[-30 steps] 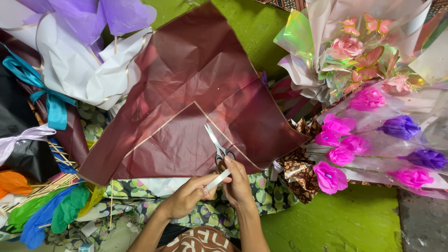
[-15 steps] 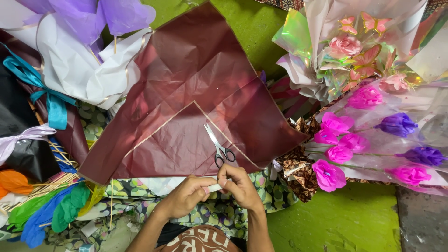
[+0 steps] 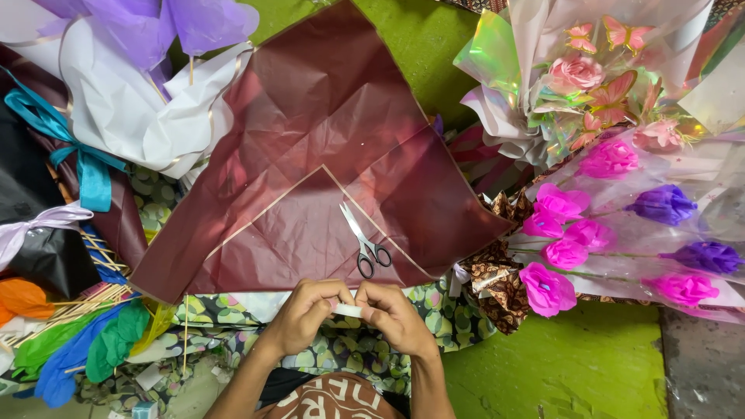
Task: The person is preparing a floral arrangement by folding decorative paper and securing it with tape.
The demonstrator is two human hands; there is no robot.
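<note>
My left hand and my right hand meet at the bottom centre, both pinching a small white strip between the fingertips. Just beyond them, scissors with dark handles lie shut on a large sheet of maroon wrapping paper with a thin gold edge. The paper is spread over a leaf-patterned cloth. Neither hand touches the scissors.
Pink and purple paper flowers in clear wrap lie at the right below a wrapped bouquet. White and purple paper, a teal ribbon, wooden sticks and coloured tissue crowd the left. Green floor shows at lower right.
My right hand has let go of the scissors, which now lie on the maroon paper. Both hands have drawn back toward me and hold the white strip between them.
</note>
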